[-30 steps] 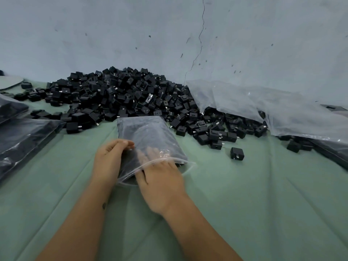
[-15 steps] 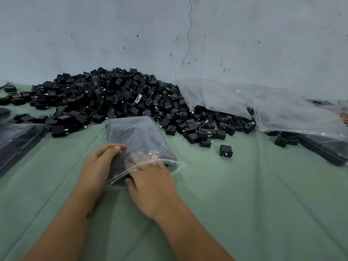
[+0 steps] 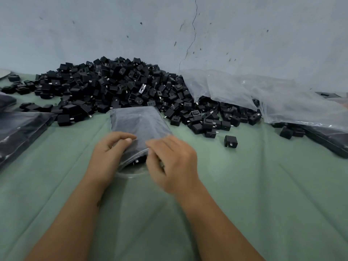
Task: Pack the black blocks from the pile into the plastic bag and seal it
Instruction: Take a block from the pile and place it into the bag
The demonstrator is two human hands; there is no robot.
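While the plastic bag (image 3: 140, 127) lies flat on the green-covered table (image 3: 244, 194) at centre frame, its mouth toward the lower edge and still gaping, both hands meet at that open end. Left hand (image 3: 109, 155): fingers curled over the bag's left edge, grip closed on the plastic near the mouth. Right hand (image 3: 173, 162): motion-blurred, fingers bent over the bag's right edge at the mouth; it appears to pinch the plastic, though the blur leaves this uncertain. Contents: dark blocks, visible through the film and at the opening. Pile of black blocks (image 3: 116, 87): heaped against the wall (image 3: 169, 25), upper centre, just beyond the bag's far end. One stray block (image 3: 230, 141) sits apart, right of the hands. Large clear plastic sheet (image 3: 254, 93): draped over blocks, upper right. Filled dark bags (image 3: 20, 129): left edge.
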